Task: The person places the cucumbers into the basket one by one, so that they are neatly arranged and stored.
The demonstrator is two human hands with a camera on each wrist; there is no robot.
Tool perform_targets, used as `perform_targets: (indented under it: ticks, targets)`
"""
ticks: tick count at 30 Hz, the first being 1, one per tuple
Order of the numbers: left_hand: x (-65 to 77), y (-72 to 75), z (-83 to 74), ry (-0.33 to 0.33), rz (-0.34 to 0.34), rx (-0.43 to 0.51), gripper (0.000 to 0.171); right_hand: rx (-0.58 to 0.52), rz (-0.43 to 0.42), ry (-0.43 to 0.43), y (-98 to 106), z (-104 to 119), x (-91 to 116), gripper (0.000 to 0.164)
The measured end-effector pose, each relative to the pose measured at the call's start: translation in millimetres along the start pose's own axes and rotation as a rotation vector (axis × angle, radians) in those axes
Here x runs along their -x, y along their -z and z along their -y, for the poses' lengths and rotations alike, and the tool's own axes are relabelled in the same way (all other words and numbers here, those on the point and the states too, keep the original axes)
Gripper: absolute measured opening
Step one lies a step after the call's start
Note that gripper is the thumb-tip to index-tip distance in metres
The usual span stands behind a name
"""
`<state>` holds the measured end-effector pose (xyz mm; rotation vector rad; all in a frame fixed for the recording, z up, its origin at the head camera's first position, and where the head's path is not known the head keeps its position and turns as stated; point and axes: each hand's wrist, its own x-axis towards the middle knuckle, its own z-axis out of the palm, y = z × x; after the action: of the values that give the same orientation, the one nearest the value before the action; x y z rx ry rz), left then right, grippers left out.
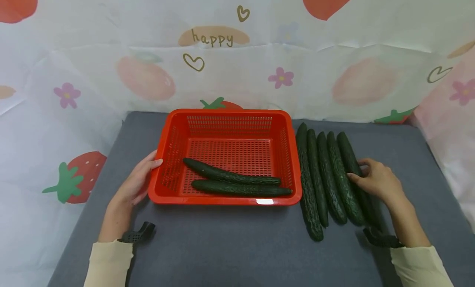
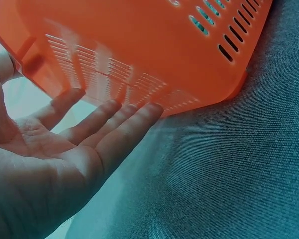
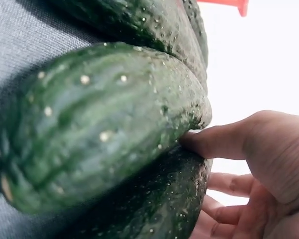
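- Right hand (image 1: 376, 182) curled over rightmost cucumber (image 1: 352, 167) of the five-cucumber row (image 1: 323, 175) on grey surface (image 1: 237, 245); thumb pressing its side.
- Left hand (image 1: 137, 182) flat, fingers straight, touching red basket (image 1: 168, 155) left wall.
- Two cucumbers (image 1: 237, 183) inside basket.
- Rightmost cucumber's near end hidden under right hand.
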<state>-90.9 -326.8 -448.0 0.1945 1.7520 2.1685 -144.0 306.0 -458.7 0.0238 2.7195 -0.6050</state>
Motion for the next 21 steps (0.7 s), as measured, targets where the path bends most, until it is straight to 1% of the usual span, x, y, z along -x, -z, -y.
perform_targets:
  ticks: [3, 10, 13, 15, 18, 20, 21]
  targets:
    - [0.1, 0.2, 0.0, 0.007, -0.007, -0.003, 0.044, -0.020, 0.021, 0.000, -1.8, -2.3, -0.7, 0.078]
    - [0.3, -0.2, 3.5, 0.003, -0.011, 0.014, 0.042, -0.062, 0.040, 0.045, -0.9, -12.2, -7.2, 0.078]
    - [0.8, -1.0, 5.0, 0.009, -0.003, 0.022, 0.042, -0.085, 0.058, 0.066, -1.7, -17.2, -5.2, 0.079]
    - [0.8, -1.4, 5.1, 0.013, 0.003, 0.024, 0.042, -0.129, 0.084, 0.070, -2.2, -19.9, -2.6, 0.080]
    - [0.2, -1.4, 4.1, 0.005, -0.009, 0.010, 0.041, -0.191, 0.121, 0.070, -1.4, -21.0, 0.4, 0.082]
    - [0.1, -1.2, 3.2, 0.001, -0.014, 0.003, 0.041, -0.203, 0.134, 0.065, 0.2, -20.0, 1.2, 0.083]
    - [0.1, -1.2, 2.8, 0.000, -0.015, -0.001, 0.041, -0.192, 0.133, 0.065, 1.2, -19.1, 1.2, 0.083]
